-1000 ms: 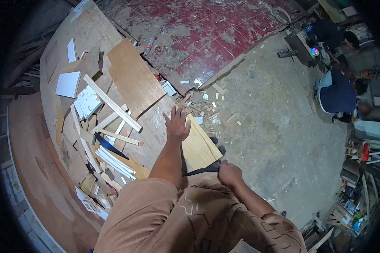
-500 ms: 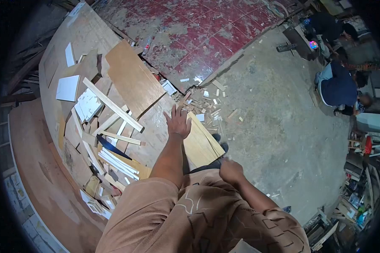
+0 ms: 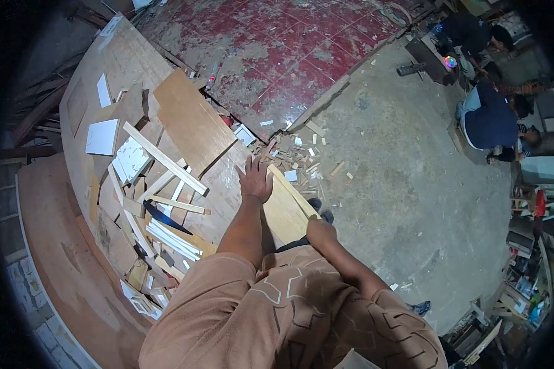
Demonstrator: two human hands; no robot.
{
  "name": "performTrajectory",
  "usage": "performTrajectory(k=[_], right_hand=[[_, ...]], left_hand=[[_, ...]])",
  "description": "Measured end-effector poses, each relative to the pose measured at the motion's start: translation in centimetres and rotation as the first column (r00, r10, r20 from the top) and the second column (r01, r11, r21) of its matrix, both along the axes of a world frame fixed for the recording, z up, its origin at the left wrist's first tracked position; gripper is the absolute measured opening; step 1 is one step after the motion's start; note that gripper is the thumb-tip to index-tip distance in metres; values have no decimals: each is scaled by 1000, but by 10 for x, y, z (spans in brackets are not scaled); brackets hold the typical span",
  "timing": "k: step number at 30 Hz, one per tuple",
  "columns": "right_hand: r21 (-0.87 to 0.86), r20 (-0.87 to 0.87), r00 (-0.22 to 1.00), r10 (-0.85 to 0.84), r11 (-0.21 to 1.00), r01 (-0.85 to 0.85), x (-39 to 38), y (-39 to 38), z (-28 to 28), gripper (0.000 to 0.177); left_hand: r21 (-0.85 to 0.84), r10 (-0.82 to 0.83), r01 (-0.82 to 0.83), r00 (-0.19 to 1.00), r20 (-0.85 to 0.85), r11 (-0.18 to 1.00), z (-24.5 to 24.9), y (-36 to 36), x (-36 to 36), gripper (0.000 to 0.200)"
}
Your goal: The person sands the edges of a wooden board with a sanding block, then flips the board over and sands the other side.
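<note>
Tan shirt cloth (image 3: 277, 320) nearest, across the bottom of the view, both sleeves running forward. Just past it, right hand (image 3: 320, 230) at the near end of a pale wooden board (image 3: 287, 212), knuckles up, fingers curled. Cannot tell whether clamped on the board's edge or only resting against it. Further along, left hand (image 3: 255, 178) palm down, fingers spread apart, pressed flat at the board's far left edge, partly over a scuffed plywood sheet (image 3: 221, 190) beneath. Board itself lying slantwise on that sheet, right long edge out over the concrete floor (image 3: 400, 184).

Left of the forearm, a heap of offcuts: bundled white strips (image 3: 169, 237), a dark blue blade-like piece (image 3: 160, 215) too unclear to name, short pale sticks crossing one another. At the far left edge, a reddish-brown curved sheet (image 3: 61, 258) wrapping round the heap. Beyond the strips, a long pale batten (image 3: 166, 158) laid diagonally over the pile, just beside a brown plywood panel (image 3: 191, 120). White square panel (image 3: 103, 136) further left, lying on a big pale sheet (image 3: 129, 55).

Ahead of the left fingertips, small wood chips (image 3: 301, 157) scattered along the join of concrete and red tiled floor (image 3: 289, 49). Farthest off, upper right, two people crouched low: one in a dark blue top (image 3: 489, 123), another in dark clothes (image 3: 471, 34) behind, both well apart from the hands.
</note>
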State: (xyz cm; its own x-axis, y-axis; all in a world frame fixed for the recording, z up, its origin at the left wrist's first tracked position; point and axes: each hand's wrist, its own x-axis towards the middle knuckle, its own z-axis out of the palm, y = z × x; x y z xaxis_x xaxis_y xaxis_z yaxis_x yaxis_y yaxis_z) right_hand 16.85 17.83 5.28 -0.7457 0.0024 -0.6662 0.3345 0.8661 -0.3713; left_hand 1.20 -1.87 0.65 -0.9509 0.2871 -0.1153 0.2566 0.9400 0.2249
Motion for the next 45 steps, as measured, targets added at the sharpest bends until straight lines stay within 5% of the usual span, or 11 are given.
performTrajectory(k=[10,11,17,20,22,27,29,34,36,40,45], right_hand=[[-4,22,998,65,998,-65,30,50,40,23],[-13,30,998,63,998,-63,29,49,36,23],[15,-1,998,69,997,-69,0,42,19,27],[10,35,989,145,989,-146,-20,39,14,28],[-7,17,986,166,986,-165,-31,37,11,28],[-28,-43,989,142,989,-143,-42,38,-2,27],[-70,-95,995,37,997,-44,-47,44,-1,26],[-40,-222,975,-5,999,-4,-68,85,-3,30],[-30,-273,962,-16,1000,8,-78,100,-5,31],[-49,-319,943,-100,995,89,-94,119,12,25],[-108,-354,918,-181,983,152,-100,133,29,25]], left_hand=[[-8,33,-33,998,-62,999,-3,-2,4,51],[5,177,-177,982,-73,984,-5,-3,9,55],[212,750,-723,653,-101,658,14,-17,49,65],[133,875,-894,447,187,428,42,-20,63,53],[282,764,-873,486,425,398,29,-28,71,40],[314,783,-863,496,375,396,41,-19,60,34],[506,599,-805,579,553,310,58,-15,49,33],[702,353,-639,765,539,313,100,11,27,28],[811,94,-315,946,310,493,115,22,25,27],[624,-22,-104,982,190,774,125,49,22,26],[794,127,-50,991,-34,606,126,82,41,20]])
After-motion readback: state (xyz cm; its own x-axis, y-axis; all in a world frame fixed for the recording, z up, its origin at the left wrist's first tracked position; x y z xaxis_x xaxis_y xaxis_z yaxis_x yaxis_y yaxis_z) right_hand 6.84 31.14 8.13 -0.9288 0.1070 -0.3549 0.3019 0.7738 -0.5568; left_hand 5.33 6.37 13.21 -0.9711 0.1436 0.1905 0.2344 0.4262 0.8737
